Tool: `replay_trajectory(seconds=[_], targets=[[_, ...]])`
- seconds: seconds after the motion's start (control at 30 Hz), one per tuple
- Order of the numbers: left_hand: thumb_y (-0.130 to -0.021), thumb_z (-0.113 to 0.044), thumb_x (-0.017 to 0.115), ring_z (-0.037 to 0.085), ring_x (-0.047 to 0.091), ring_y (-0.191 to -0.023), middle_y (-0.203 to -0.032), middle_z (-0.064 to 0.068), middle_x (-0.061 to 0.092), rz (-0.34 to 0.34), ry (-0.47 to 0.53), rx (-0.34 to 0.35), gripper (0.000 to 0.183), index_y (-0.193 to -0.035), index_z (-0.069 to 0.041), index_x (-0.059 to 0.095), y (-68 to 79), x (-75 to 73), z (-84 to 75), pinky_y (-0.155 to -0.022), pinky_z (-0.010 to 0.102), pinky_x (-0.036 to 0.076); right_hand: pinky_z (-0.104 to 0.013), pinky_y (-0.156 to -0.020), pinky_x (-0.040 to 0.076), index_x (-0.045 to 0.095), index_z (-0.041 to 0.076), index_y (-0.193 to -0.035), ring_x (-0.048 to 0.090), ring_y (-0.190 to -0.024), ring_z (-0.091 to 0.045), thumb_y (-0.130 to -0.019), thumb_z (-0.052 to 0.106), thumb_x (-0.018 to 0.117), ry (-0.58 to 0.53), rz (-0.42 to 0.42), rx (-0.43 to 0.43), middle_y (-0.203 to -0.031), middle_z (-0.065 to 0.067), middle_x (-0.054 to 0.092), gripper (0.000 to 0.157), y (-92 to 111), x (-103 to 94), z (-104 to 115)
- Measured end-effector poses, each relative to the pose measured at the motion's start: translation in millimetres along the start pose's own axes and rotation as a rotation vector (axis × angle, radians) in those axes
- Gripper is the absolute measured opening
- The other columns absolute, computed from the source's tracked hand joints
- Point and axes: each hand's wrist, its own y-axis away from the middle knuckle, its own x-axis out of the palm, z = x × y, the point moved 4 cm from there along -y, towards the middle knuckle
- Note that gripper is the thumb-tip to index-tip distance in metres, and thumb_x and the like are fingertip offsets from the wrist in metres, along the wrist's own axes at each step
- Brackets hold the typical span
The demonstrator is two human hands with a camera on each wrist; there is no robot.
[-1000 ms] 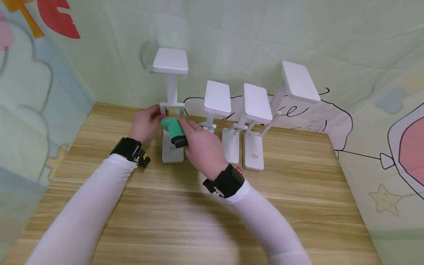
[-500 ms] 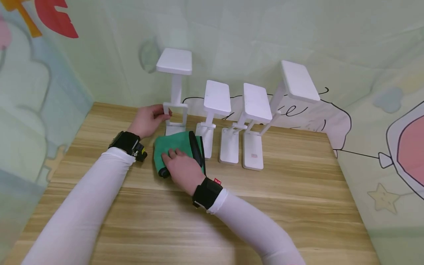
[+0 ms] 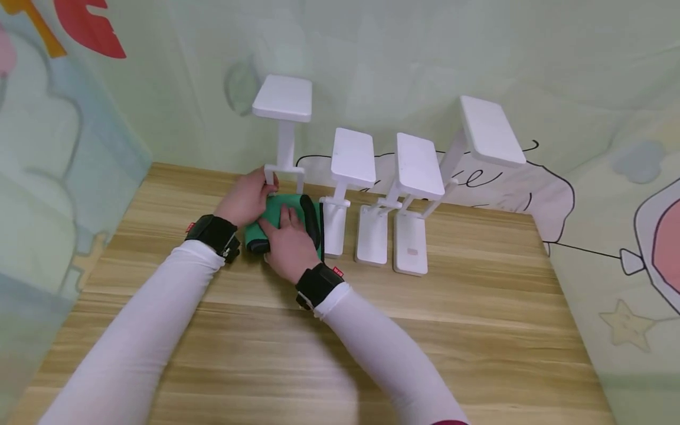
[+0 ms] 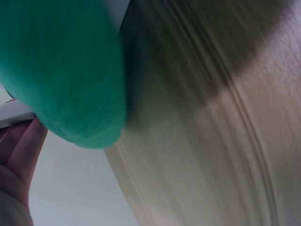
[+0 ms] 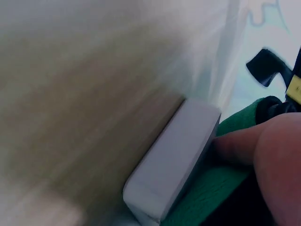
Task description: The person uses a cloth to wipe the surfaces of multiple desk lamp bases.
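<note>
Leftmost in a row of white folding desk lamps stands one lamp (image 3: 283, 100) with its panel raised. My left hand (image 3: 247, 198) grips the left bar of its arm; the left wrist view shows the fingers (image 4: 26, 148) at this white bar (image 4: 15, 113). A green cloth (image 3: 276, 206) with black edging lies over the lamp's base, hiding most of it. My right hand (image 3: 293, 251) presses on the cloth with fingers extended. In the right wrist view, a finger (image 5: 235, 143) pushes into the cloth (image 5: 207, 188) beside a white lamp base (image 5: 171, 157).
Several more white lamps stand to the right: a low one (image 3: 353, 156) close beside the cloth, another low one (image 3: 418, 165), and a taller one (image 3: 491, 130) with a tilted panel. Behind the wooden table (image 3: 478, 330) hangs a printed cloth backdrop (image 3: 393, 65).
My right hand has moved from the lamp's arm down to the base, the cloth going from bunched to spread over it, then farther back. The left hand keeps its grip; the lamp has shifted slightly right.
</note>
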Motion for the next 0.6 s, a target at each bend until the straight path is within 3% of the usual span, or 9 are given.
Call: replay_trajectory(seconds=[0.1, 0.2, 0.43, 0.6], targets=[[-0.102, -0.008, 0.053, 0.028, 0.06, -0.088, -0.096, 0.013, 0.061, -0.002, 0.005, -0.005, 0.006, -0.103, -0.002, 0.053, -0.6, 1.8, 0.8, -0.079, 0.046, 0.05, -0.043, -0.112, 0.033, 0.038, 0.023, -0.153, 0.027, -0.139, -0.041, -0.093, 0.028, 0.064, 0.018, 0.017, 0.067, -0.151, -0.032, 0.03, 0.066, 0, -0.1, 3], [-0.102, -0.006, 0.052, 0.029, 0.059, -0.09, -0.099, 0.015, 0.06, -0.006, 0.005, -0.001, 0.006, -0.104, 0.0, 0.052, -0.9, 3.5, 2.6, -0.08, 0.047, 0.05, -0.043, -0.11, 0.037, 0.039, 0.018, -0.152, 0.03, -0.137, -0.042, -0.096, 0.027, 0.058, 0.056, 0.037, 0.071, -0.148, -0.033, 0.034, 0.059, 9, -2.4, 14], [-0.103, -0.005, 0.05, 0.03, 0.058, -0.091, -0.098, 0.015, 0.058, -0.011, 0.021, 0.03, 0.005, -0.103, -0.001, 0.051, -1.0, 5.4, 6.2, -0.081, 0.048, 0.05, -0.041, -0.104, 0.044, 0.046, 0.014, -0.148, 0.042, -0.13, -0.042, -0.1, 0.027, 0.053, 0.167, 0.039, -0.02, -0.141, -0.03, 0.046, 0.05, 32, -4.2, 40], [-0.103, -0.005, 0.049, 0.029, 0.057, -0.088, -0.099, 0.014, 0.057, -0.002, 0.029, 0.032, 0.005, -0.103, 0.0, 0.05, -1.4, 5.0, 6.6, -0.08, 0.047, 0.049, -0.038, -0.109, 0.037, 0.045, 0.013, -0.147, 0.038, -0.133, -0.039, -0.098, 0.024, 0.055, 0.121, 0.018, -0.103, -0.144, -0.021, 0.048, 0.051, 21, 0.2, 37]])
